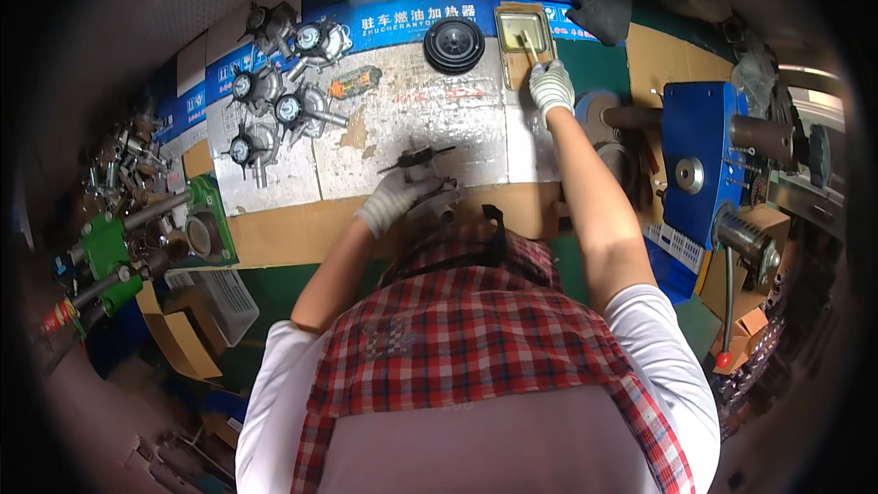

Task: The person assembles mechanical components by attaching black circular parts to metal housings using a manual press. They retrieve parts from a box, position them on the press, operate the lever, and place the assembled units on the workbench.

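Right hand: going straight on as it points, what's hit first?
Likely the rim of the shallow tray: the right hand points toward it, its light stick-like tool reaching over it. Hand height is unclear, so it might pass above.

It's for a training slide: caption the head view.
Gloved left hand holding a metal part, gloved right hand holding a brush-like tool at a rectangular container.

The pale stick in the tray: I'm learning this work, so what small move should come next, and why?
Probably lift the pale stick toward the metal part: the right hand has it in the tray, while the left hand holds the part nearer the body.
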`<action>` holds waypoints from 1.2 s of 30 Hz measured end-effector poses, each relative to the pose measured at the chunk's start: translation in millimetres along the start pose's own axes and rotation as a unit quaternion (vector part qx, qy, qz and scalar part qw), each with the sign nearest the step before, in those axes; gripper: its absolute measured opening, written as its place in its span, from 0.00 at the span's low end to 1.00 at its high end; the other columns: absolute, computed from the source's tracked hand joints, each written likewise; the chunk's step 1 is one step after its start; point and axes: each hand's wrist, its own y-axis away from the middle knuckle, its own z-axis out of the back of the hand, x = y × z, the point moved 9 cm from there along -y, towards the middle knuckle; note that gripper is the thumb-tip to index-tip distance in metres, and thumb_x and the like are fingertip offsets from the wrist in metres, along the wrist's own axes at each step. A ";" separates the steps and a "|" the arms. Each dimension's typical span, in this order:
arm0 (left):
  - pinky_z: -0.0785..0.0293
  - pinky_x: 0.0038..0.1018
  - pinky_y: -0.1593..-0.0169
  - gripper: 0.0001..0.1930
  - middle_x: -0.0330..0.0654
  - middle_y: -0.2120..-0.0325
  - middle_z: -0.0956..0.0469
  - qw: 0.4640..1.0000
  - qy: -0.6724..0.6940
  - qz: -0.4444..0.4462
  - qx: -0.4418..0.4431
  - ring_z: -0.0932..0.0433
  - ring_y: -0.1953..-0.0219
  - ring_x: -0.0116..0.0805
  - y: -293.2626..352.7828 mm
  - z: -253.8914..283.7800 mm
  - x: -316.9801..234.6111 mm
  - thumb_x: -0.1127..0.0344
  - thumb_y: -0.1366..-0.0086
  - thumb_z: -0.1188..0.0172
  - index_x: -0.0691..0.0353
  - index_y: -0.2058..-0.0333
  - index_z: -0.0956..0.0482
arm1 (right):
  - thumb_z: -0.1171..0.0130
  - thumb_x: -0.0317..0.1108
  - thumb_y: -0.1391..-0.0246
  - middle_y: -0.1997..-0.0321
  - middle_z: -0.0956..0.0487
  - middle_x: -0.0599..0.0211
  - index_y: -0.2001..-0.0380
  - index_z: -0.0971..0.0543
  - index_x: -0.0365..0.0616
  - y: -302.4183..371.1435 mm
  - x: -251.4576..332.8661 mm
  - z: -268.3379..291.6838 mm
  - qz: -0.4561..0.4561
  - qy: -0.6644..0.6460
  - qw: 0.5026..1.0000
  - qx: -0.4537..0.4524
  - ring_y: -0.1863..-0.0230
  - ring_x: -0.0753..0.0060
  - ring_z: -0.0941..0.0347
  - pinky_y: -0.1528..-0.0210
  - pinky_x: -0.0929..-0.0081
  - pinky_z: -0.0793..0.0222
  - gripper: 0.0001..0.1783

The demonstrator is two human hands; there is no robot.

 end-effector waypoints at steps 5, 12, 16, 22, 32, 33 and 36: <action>0.23 0.26 0.51 0.24 0.39 0.55 0.19 0.965 0.260 0.018 -0.019 0.20 0.55 0.29 35.6 6.1 4.6 0.52 0.35 0.34 0.60 0.47 0.23 | 0.40 0.51 0.42 0.46 0.25 0.57 0.52 0.19 0.47 -3.6 16.0 -6.8 -0.049 0.169 0.979 -0.098 0.47 0.54 0.26 0.47 0.55 0.28 0.22; 0.25 0.26 0.49 0.23 0.38 0.57 0.19 0.948 0.315 0.006 -0.036 0.21 0.56 0.30 32.8 8.6 9.7 0.52 0.35 0.34 0.62 0.49 0.23 | 0.28 0.48 0.56 0.51 0.20 0.63 0.45 0.26 0.48 85.2 179.5 -19.6 0.508 0.119 0.846 -0.112 0.45 0.57 0.26 0.37 0.56 0.37 0.35; 0.25 0.25 0.53 0.18 0.36 0.62 0.19 0.982 0.146 -0.054 -0.105 0.21 0.60 0.28 9.1 27.4 44.7 0.55 0.36 0.32 0.61 0.55 0.21 | 0.34 0.43 0.52 0.52 0.20 0.59 0.42 0.28 0.50 77.9 196.0 -48.5 0.513 0.215 0.828 -0.068 0.46 0.57 0.25 0.38 0.59 0.37 0.33; 0.23 0.36 0.56 0.28 0.46 0.65 0.19 0.835 -0.420 -0.198 -0.294 0.21 0.63 0.43 13.6 26.5 -48.0 0.53 0.60 0.23 0.60 0.61 0.20 | 0.47 0.33 0.39 0.52 0.21 0.45 0.44 0.27 0.44 110.3 166.5 54.6 0.376 -0.163 0.901 -0.139 0.48 0.43 0.24 0.44 0.52 0.29 0.19; 0.30 0.40 0.43 0.42 0.49 0.55 0.23 0.833 -0.304 -0.373 -0.271 0.26 0.51 0.51 47.3 -46.4 -124.6 0.44 0.63 0.23 0.61 0.50 0.23 | 0.46 0.39 0.34 0.44 0.24 0.46 0.39 0.32 0.35 256.0 79.5 134.7 0.178 -0.463 0.841 0.217 0.43 0.52 0.27 0.39 0.64 0.33 0.25; 0.31 0.41 0.44 0.38 0.49 0.58 0.22 0.833 -0.306 -0.394 -0.240 0.24 0.53 0.50 53.7 -63.6 -130.7 0.44 0.61 0.25 0.60 0.52 0.21 | 0.49 0.57 0.33 0.52 0.20 0.53 0.45 0.28 0.36 257.3 72.7 130.5 0.211 -0.441 0.853 0.182 0.50 0.62 0.24 0.45 0.68 0.30 0.32; 0.30 0.42 0.46 0.36 0.49 0.58 0.22 0.765 -0.397 -0.438 -0.254 0.25 0.53 0.51 75.6 -101.0 -155.5 0.44 0.59 0.27 0.59 0.53 0.21 | 0.48 0.56 0.33 0.51 0.19 0.45 0.45 0.28 0.37 256.5 48.0 141.4 0.208 -0.392 0.886 0.133 0.48 0.51 0.21 0.45 0.63 0.28 0.31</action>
